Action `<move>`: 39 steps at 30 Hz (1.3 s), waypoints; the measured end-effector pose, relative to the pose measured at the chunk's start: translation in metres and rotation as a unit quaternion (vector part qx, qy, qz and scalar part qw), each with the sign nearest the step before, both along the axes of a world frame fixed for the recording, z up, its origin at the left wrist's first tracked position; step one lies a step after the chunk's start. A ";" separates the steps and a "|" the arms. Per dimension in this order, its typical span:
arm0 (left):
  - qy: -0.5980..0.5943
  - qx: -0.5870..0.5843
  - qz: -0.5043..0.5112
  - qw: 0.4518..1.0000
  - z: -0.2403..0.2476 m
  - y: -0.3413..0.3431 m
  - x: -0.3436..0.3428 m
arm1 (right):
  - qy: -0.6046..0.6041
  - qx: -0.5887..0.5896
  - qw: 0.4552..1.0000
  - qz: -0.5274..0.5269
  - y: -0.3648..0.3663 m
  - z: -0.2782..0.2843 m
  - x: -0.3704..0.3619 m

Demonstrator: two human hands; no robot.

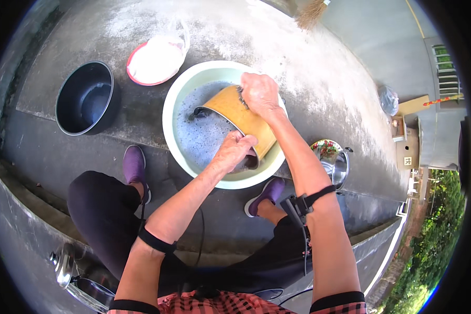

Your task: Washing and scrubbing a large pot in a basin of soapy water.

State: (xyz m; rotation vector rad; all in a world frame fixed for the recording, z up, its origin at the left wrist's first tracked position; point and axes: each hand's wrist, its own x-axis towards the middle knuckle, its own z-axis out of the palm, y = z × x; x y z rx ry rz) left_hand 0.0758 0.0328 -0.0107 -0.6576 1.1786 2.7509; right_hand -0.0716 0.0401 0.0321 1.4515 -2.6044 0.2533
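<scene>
A pale green basin (pixel 170 118) of sudsy grey water (pixel 196 140) stands on the floor between my feet. Tilted on its side in it is a yellow-brown pot (pixel 230 106) with a dark rim, its mouth turned toward the lower left. My left hand (pixel 234 150) grips the near part of that rim, thumb on the outside. Pressed to the pot's upper outer wall, my right hand (pixel 260 94) is closed around a dark wiry scouring pad (pixel 242 97), mostly covered by the fingers. The pot's lower part is hidden in the basin.
A black pot (pixel 86 99) stands at the left, near a red-rimmed bowl (pixel 136 76) with an overexposed white bag. Right of the basin is a shiny steel pot (pixel 338 166). A glass lid (pixel 65 264) lies lower left. A broom (pixel 311 14) and cardboard box (pixel 407 152) are farther off.
</scene>
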 end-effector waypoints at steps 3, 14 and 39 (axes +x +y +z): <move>-0.012 -0.059 -0.022 0.998 -0.027 -0.010 0.002 | 0.008 0.005 0.996 -0.088 -0.007 -0.004 0.003; -0.008 -0.184 0.102 0.978 0.007 0.013 0.007 | -0.011 -0.031 0.993 -0.115 0.000 -0.008 0.020; 0.024 -0.264 0.107 0.958 -0.017 0.014 0.015 | -0.063 -0.203 0.963 -0.168 0.038 -0.009 0.039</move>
